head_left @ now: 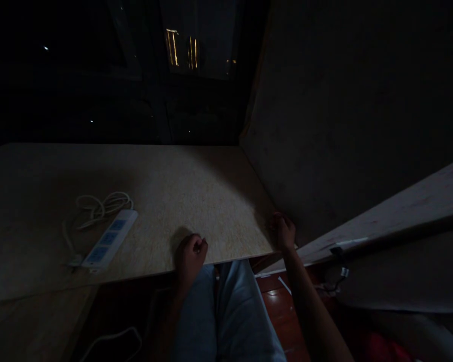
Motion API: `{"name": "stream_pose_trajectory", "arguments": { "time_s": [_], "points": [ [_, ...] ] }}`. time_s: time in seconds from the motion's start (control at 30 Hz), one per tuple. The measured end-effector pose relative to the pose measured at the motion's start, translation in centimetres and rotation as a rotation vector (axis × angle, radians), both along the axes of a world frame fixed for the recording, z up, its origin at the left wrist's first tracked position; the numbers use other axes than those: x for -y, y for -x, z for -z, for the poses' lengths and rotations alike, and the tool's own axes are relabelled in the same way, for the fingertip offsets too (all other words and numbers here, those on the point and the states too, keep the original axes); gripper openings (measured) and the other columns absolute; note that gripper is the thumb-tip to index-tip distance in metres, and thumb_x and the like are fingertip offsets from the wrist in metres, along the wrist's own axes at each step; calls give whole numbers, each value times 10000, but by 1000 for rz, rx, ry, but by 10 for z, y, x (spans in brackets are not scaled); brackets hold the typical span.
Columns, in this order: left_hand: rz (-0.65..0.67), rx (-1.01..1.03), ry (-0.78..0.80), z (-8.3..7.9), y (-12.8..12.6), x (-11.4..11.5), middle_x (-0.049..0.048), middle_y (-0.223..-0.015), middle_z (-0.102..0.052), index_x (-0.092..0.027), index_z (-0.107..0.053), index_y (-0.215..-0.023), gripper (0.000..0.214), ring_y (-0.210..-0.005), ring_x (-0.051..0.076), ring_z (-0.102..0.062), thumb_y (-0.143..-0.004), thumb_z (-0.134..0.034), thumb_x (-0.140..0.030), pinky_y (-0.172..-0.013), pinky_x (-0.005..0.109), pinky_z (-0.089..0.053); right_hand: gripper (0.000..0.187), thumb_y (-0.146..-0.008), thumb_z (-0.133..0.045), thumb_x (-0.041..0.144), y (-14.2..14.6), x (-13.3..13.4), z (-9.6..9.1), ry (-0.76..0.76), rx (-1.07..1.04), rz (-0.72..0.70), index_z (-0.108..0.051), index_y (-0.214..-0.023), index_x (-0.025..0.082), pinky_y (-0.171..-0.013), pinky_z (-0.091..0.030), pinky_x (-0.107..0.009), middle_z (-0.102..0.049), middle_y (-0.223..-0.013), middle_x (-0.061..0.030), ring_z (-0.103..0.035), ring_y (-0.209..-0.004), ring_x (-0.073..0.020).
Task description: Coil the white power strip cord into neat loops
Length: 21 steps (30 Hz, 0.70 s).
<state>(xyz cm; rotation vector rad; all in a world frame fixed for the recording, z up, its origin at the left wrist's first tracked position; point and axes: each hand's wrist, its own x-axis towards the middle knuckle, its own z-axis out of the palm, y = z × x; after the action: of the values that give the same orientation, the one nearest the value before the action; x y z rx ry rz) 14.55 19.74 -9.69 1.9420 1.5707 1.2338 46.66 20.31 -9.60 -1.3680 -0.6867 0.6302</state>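
Two fisted hands (190, 254) (286, 233) rest right of the power strip (110, 239), whose long axis slants away rightward.

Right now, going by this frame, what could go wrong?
The power strip lies near the front edge of the table, its cord loosely looped, so a leftward sweep of the left hand might knock it. The right hand, close beside the wall, could scrape it. Dim light may make both likelier.

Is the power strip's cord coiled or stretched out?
Mostly coiled, loosely: the white cord lies in overlapping loops by the power strip's far end, on the table.
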Motion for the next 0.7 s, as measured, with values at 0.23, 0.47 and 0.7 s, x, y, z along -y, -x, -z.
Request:
{"name": "stream_pose_trajectory", "arguments": {
  "time_s": [0.23,0.47,0.7],
  "points": [
    [7,24,35,-1,1,-1,-6,-590,-471,-198,-420,-605,310,-583,124,-455,-854,-496,-365,-602,256,-356,428,-687,-659,491,4,0,-5,-12,-56,-17,-625,-917,131,-503,-391,-216,-551,-652,9,-497,-547,-101],
    [-110,-113,-42,0,-6,0,-5,-599,-527,-191,-467,-622,230,-586,120,-489,-827,-502,-289,-629,261,-339,453,-660,-664,495,2,-1,-3,-15,-29,-4,-634,-909,118,-525,-397,-221,-549,-659,11,-492,-566,-102],
    [-144,-202,-28,-1,-8,2,-6,-608,-557,-185,-490,-636,192,-583,115,-493,-819,-515,-239,-624,258,-316,468,-654,-649,491,2,2,-5,-1,-29,-37,-643,-931,114,-530,-400,-225,-557,-682,7,-494,-579,-108]
  ]
}}
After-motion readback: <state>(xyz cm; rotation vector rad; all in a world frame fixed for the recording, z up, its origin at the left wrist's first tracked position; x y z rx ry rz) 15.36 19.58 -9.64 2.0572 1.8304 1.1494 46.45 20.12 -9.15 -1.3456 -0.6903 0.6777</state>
